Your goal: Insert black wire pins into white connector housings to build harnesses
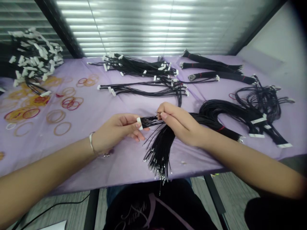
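My left hand [123,127] is closed on a small white plug connector [139,123], held between thumb and fingers. Several black wires [149,122] run from the connector to the right. My right hand [179,123] pinches a thin black wire whose tip [157,112] points left, just right of the connector. Below the right hand, a thick bundle of loose black wires [163,147] hangs toward the table's front edge, their bare ends showing silver metal terminals. The rest of this bundle stretches right behind my right wrist.
Finished-looking cables with white connectors [141,66] lie at the back. Tied wire bundles [216,76] rest at back right, tangled cables [261,100] at right. Rubber bands [55,116] spread over the left, beside a heap of white connectors [35,60]. Purple cloth [91,169] covers the table.
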Motion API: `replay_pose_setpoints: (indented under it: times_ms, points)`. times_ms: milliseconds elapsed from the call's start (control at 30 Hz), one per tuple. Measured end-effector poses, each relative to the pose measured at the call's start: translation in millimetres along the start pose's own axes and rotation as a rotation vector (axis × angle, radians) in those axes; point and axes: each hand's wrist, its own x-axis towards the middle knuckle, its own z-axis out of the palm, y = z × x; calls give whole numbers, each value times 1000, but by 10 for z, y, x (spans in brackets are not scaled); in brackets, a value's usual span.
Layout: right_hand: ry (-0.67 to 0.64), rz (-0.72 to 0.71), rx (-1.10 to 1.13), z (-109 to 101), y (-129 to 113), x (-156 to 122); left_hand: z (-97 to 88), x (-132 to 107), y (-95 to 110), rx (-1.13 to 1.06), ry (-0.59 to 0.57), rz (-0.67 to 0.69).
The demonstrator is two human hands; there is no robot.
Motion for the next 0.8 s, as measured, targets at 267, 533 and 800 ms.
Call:
replay_pose_setpoints:
  times_ms: [267, 533, 800]
  points:
    - [-14, 56, -6, 29, 86, 61, 0, -6, -2, -46, 2, -18]
    - [44, 150, 63, 51, 63, 34, 28, -42, 6, -37, -45, 3]
    - [-37, -61, -152, -19, 101, 47, 29, -7, -2, -91, -20, -16]
